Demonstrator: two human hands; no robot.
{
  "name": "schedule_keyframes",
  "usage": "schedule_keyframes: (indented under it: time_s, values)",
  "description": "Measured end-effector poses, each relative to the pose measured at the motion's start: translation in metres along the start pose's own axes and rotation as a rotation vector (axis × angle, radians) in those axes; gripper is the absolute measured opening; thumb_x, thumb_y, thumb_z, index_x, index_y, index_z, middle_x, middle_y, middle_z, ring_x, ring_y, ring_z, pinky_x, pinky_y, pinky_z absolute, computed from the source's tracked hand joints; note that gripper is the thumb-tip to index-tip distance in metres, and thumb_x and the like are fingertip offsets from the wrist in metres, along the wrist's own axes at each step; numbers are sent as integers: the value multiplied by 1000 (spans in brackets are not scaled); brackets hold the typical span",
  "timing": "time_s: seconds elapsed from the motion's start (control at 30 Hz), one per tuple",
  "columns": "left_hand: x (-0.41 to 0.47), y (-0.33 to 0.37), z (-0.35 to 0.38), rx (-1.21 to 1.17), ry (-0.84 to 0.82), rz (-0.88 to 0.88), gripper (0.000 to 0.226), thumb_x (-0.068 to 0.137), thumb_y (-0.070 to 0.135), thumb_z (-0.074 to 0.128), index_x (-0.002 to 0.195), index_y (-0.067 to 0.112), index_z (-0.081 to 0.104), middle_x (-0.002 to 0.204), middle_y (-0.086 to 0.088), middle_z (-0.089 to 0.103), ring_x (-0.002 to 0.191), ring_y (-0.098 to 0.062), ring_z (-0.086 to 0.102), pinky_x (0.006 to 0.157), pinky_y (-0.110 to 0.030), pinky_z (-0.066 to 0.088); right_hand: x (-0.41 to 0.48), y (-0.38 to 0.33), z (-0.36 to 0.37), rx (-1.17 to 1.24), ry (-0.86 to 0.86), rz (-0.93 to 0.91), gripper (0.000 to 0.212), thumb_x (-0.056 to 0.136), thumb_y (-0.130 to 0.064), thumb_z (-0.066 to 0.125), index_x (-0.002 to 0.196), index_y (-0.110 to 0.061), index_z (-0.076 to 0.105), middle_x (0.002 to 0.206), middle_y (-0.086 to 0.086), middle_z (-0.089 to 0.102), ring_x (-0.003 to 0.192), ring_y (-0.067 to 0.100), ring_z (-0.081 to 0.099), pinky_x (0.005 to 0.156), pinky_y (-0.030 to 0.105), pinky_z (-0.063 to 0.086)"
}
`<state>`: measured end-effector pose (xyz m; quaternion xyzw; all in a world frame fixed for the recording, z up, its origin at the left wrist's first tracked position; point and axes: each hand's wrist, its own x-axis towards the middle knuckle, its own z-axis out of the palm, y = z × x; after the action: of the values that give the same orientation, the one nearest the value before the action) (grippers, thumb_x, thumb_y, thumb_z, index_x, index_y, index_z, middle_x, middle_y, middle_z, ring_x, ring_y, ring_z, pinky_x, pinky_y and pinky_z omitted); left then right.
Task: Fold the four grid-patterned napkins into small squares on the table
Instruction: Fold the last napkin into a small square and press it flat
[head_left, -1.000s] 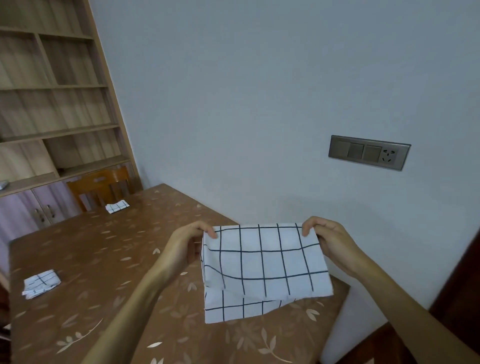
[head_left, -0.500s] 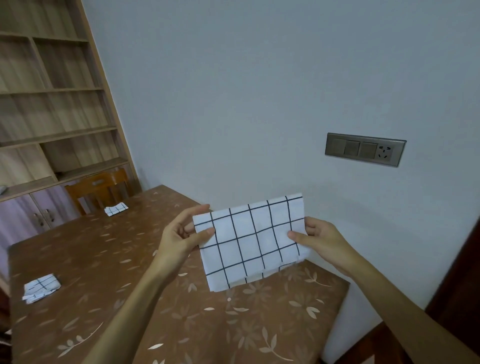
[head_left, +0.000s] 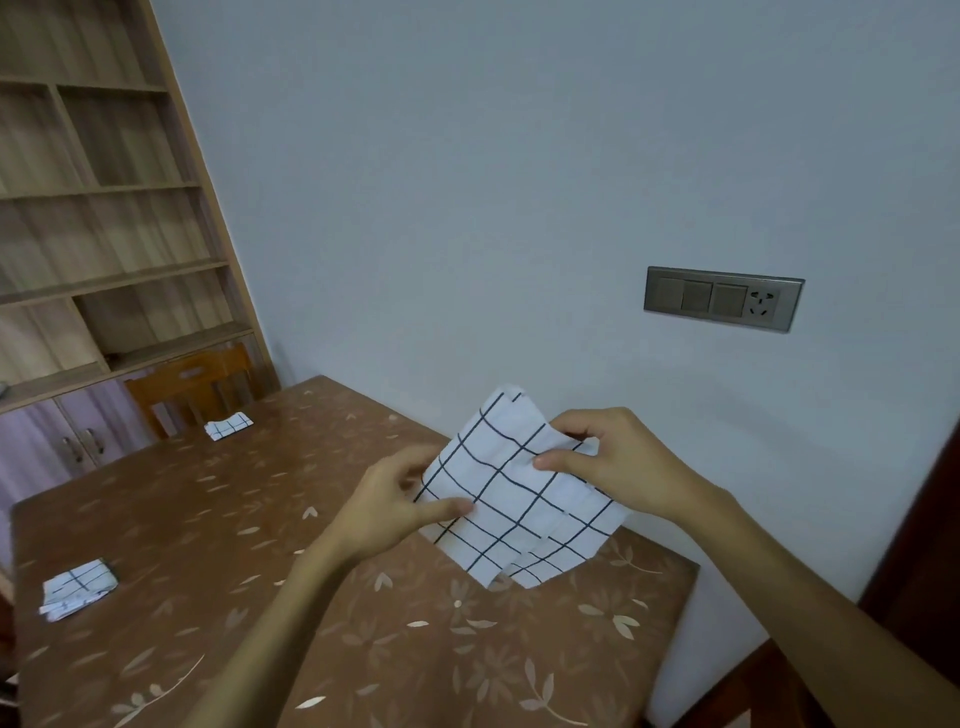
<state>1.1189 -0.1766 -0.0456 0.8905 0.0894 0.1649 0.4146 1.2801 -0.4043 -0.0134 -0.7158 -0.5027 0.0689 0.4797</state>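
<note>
Compared with the frame half a second earlier, the held napkin has rotated to a diagonal attitude and dropped lower, with its bottom corner now at or just above the worktop; contact cannot be confirmed. Napkin count in view: three. Item one is the partly folded napkin held between both hands near the right end of the worktop, close to the wall. Item two is a folded napkin lying flat near the left edge of the worktop. Item three is a folded napkin lying at the far end, in front of the wooden chair. A fourth napkin is not in view. Hand count: two. Left hand: grip closed on the napkin's left edge, thumb on the front face, fingers behind the cloth. Right hand: grip closed on the napkin's upper right portion, thumb and forefinger pinching a gathered fold, with the remaining fingers curled. Both layers of the held napkin show offset lower edges. One switch and socket panel is mounted on the wall; one shelf unit stands at left.
</note>
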Motion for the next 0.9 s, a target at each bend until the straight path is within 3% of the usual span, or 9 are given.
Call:
schedule_keyframes:
  time_s: [0.07,0.13,0.27,0.37,0.43,0.67,0.73,0.8,0.9]
  values:
    - [1,10,9,-220,-18,4,39,82,15,83,119,17,71,118,1,76,107,-18,73,92,-39,59,4,-9,3,14,-9,-4,12,84,-30,78,92,-21,77,92,-6,76,89,15,71,82,33,55]
    - [1,19,16,-318,38,-4,32,82,5,81,112,11,74,108,-4,79,97,-23,76,83,-37,62,5,-13,3,52,-2,-1,13,83,-28,80,94,-23,77,93,-10,76,90,7,71,82,23,55]
    - [-2,18,15,-512,158,-51,34,81,2,79,114,8,73,108,-8,79,97,-28,77,80,-38,63,-2,2,-10,241,53,103,26,77,-19,83,102,-19,75,97,-5,78,91,11,74,75,18,56]
    - [-3,12,9,-635,213,-99,41,76,5,80,116,7,70,110,-12,78,98,-33,76,78,-40,63,-12,17,-10,393,76,190,30,81,-9,78,110,-12,74,105,-1,78,100,16,74,89,26,58]
    - [-2,11,10,-662,218,-119,45,74,5,81,117,8,69,110,-12,78,98,-33,76,77,-41,64,-16,22,-2,433,95,224,26,85,-9,75,111,-12,74,107,0,78,103,16,73,92,27,56]
    - [2,15,25,-560,262,-125,59,65,2,91,118,13,67,109,-1,79,96,-21,77,74,-31,63,-12,20,22,454,130,179,20,93,1,62,109,-7,70,102,6,78,91,16,74,75,21,56]
    - [2,16,27,-546,263,-111,60,64,3,92,117,15,67,109,1,79,96,-20,77,73,-30,63,-11,17,27,449,149,176,13,95,-8,62,106,-7,69,99,11,77,86,20,72,76,25,56]
    - [2,19,27,-532,289,-103,60,63,5,93,116,17,67,108,3,79,95,-18,77,72,-29,62,-11,16,30,418,165,183,29,98,-39,58,102,-12,68,99,17,73,87,19,67,82,32,52]
    - [4,20,30,-518,343,-76,62,62,5,93,117,16,67,109,2,78,95,-15,76,71,-26,62,-13,12,34,451,155,217,37,92,-53,53,108,-24,71,105,-4,76,101,9,71,91,26,53]
